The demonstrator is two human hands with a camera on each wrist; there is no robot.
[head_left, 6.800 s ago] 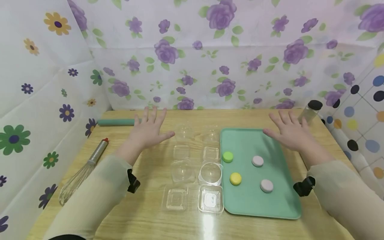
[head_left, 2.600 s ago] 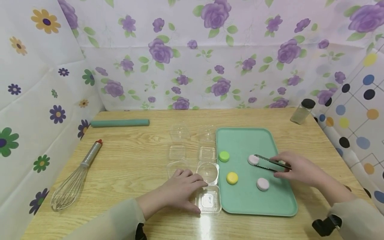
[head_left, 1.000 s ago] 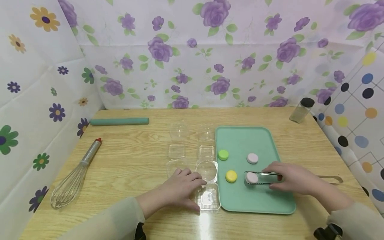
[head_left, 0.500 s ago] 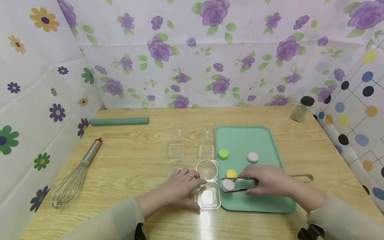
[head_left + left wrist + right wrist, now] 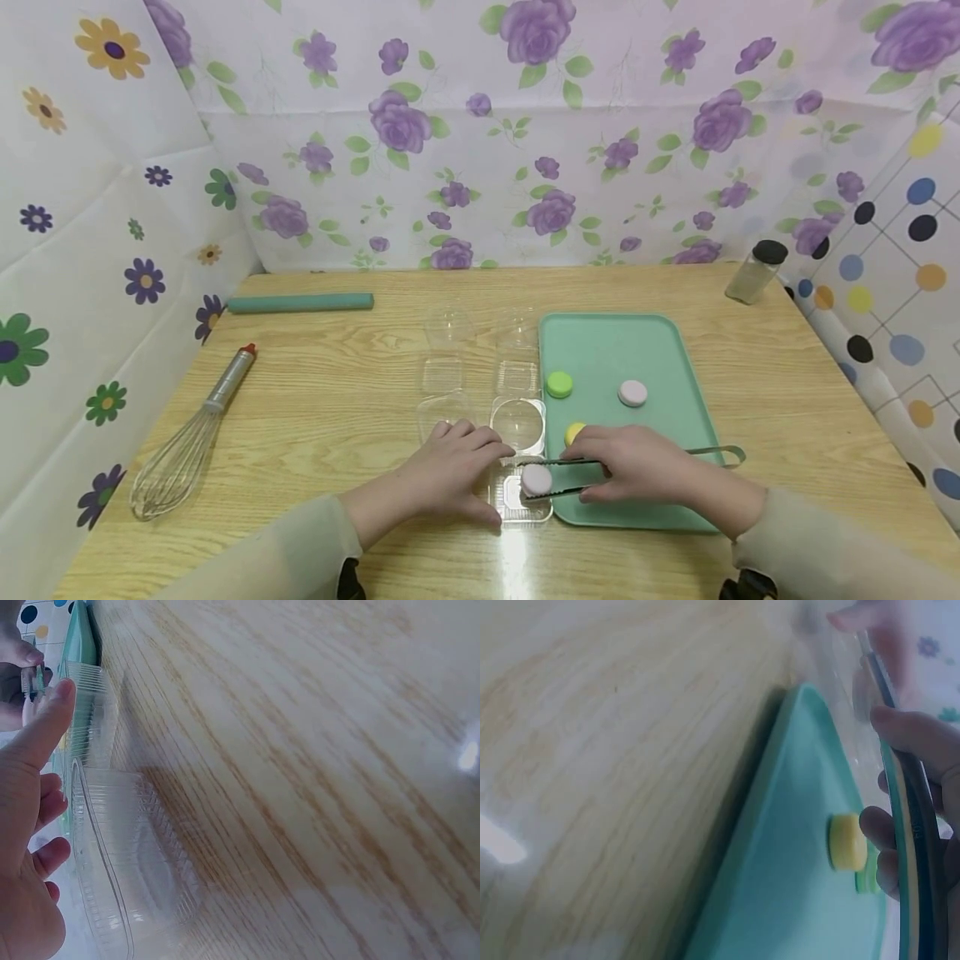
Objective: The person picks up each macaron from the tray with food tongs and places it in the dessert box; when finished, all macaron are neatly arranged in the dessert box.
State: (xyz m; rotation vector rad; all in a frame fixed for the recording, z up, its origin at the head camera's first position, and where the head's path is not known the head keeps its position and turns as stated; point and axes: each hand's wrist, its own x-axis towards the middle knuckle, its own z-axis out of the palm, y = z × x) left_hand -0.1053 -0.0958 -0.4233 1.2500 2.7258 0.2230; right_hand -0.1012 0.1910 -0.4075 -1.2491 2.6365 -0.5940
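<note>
My right hand point(image 5: 637, 467) holds metal tongs point(image 5: 712, 451), which pinch a pale pink macaron point(image 5: 536, 480) over the base of a clear plastic box point(image 5: 517, 512). Whether the macaron touches the box floor cannot be told. My left hand point(image 5: 457, 475) rests at that box's left side, fingers relaxed, thumb near its front corner. Beneath that hand another clear box point(image 5: 112, 862) shows in the left wrist view. On the green tray point(image 5: 622, 342) lie a green macaron point(image 5: 559, 384), another pale pink macaron point(image 5: 633, 393) and a yellow macaron point(image 5: 847, 842), partly hidden by my right hand in the head view.
Behind the near boxes stand more clear boxes point(image 5: 517, 375). A whisk point(image 5: 202, 425) lies at the left, with a green rolling pin point(image 5: 300, 303) at the back left. A black-lidded jar point(image 5: 753, 275) stands at the back right.
My right hand took up the tongs, gripped the front pale pink macaron and carried it left from the tray over the box. My left hand came down beside the box and has stayed there.
</note>
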